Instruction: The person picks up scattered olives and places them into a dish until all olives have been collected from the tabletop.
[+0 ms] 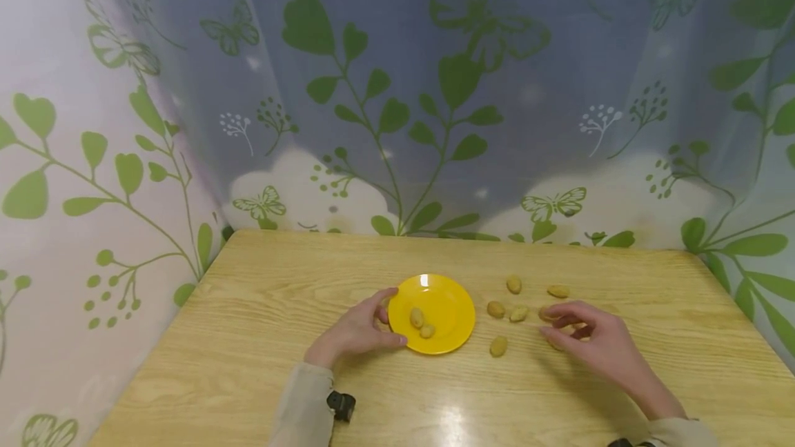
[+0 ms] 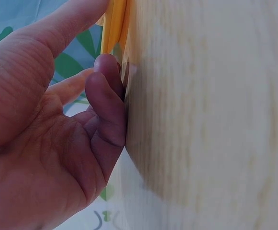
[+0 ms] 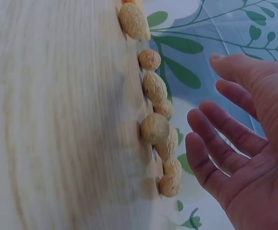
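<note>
My left hand [image 1: 359, 327] grips the yellow plate [image 1: 452, 303]; my right hand [image 1: 597, 336], loosely spread, hovers right of the plate near unshelled peanuts [image 1: 498, 346], probably light, brittle: pinch mid-shell.

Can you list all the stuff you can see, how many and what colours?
Plate: one, yellow, on the table
Peanuts in the plate: seemingly two, tan
Loose peanuts: at least six, tan, right of the plate, some partly hidden
Table: one, light wood-coloured, under everything
Backdrop: count unclear, blue-grey and white with green leaves and butterflies, around the table
Wrist devices: two, black, on the wrists
Sleeves: two, beige, bottom edge
Left hand: one, gripping the plate
Right hand: one, over loose peanuts
</note>
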`<state>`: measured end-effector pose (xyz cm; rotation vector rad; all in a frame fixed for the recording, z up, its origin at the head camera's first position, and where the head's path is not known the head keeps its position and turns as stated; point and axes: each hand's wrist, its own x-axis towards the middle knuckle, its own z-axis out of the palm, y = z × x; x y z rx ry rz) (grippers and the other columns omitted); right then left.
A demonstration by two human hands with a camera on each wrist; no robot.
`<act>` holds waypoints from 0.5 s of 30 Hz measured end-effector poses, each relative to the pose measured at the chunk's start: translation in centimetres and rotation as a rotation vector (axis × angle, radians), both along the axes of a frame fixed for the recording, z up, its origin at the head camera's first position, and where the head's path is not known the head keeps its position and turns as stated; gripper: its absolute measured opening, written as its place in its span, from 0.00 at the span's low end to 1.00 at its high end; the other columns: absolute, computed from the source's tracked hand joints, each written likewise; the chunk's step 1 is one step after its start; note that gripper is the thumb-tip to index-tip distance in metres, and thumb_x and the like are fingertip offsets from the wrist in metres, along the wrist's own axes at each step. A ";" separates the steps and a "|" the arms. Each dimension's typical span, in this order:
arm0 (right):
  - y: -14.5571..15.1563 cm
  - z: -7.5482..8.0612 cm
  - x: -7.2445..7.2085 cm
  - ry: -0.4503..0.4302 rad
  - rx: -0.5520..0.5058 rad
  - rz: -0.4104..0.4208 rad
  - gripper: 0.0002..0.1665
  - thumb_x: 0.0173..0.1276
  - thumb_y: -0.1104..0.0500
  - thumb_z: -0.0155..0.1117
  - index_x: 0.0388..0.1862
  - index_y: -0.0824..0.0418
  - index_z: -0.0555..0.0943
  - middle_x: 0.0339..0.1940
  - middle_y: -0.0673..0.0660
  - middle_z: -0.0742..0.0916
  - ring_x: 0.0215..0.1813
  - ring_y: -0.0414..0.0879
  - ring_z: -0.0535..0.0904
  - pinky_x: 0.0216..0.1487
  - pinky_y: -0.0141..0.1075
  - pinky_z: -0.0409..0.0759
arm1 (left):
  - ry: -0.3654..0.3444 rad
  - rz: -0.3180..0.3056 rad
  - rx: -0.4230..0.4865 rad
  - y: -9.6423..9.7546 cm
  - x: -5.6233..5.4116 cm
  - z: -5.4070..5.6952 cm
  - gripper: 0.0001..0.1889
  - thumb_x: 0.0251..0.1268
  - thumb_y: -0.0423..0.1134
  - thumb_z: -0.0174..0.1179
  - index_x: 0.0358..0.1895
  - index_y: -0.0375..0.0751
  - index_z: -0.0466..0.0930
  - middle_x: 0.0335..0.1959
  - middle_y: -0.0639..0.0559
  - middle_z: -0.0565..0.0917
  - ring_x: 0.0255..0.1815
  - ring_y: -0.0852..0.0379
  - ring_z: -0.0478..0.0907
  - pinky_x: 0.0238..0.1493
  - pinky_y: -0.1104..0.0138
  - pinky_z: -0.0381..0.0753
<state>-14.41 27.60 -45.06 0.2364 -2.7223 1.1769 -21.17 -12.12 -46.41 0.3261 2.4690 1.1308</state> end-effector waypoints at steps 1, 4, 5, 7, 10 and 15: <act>0.1 0.0 0.0 0.002 -0.001 0.001 0.16 0.66 0.51 0.75 0.51 0.54 0.87 0.49 0.56 0.91 0.41 0.27 0.82 0.38 0.30 0.83 | 0.001 -0.001 0.001 0.0 0.0 0.0 0.49 0.55 0.50 0.77 0.80 0.53 0.60 0.45 0.50 0.77 0.30 0.56 0.71 0.35 0.65 0.72; 0.5 -0.1 0.2 -0.008 -0.002 0.003 0.16 0.67 0.51 0.75 0.51 0.54 0.87 0.50 0.57 0.90 0.41 0.27 0.82 0.37 0.30 0.83 | 0.006 -0.005 -0.003 0.0 0.0 0.0 0.49 0.55 0.50 0.77 0.80 0.52 0.60 0.45 0.50 0.77 0.30 0.56 0.71 0.34 0.65 0.72; 0.7 -0.2 0.3 -0.014 -0.004 0.003 0.17 0.67 0.51 0.75 0.52 0.54 0.87 0.50 0.57 0.90 0.41 0.27 0.82 0.37 0.31 0.83 | 0.005 -0.005 -0.003 0.0 0.0 0.0 0.49 0.55 0.50 0.77 0.80 0.52 0.60 0.45 0.50 0.77 0.30 0.56 0.71 0.34 0.65 0.72; 1.0 -0.4 0.3 -0.024 0.006 0.004 0.17 0.67 0.51 0.74 0.52 0.54 0.87 0.50 0.57 0.90 0.41 0.26 0.82 0.37 0.31 0.83 | 0.007 -0.004 -0.003 0.0 0.0 0.0 0.49 0.55 0.50 0.77 0.80 0.52 0.60 0.45 0.50 0.77 0.30 0.56 0.71 0.34 0.65 0.72; 1.5 -0.6 0.4 -0.027 0.028 -0.002 0.17 0.67 0.50 0.74 0.52 0.54 0.87 0.48 0.56 0.90 0.41 0.26 0.81 0.37 0.31 0.84 | 0.003 0.001 0.000 0.0 0.0 0.0 0.49 0.55 0.50 0.77 0.80 0.53 0.60 0.45 0.50 0.77 0.30 0.56 0.71 0.35 0.65 0.72; 2.1 -1.1 0.5 -0.036 0.049 0.008 0.18 0.66 0.51 0.75 0.52 0.56 0.87 0.48 0.57 0.90 0.40 0.25 0.81 0.36 0.30 0.83 | -0.001 0.000 0.004 0.0 0.1 0.1 0.49 0.55 0.50 0.77 0.80 0.53 0.60 0.45 0.50 0.77 0.30 0.56 0.71 0.35 0.65 0.72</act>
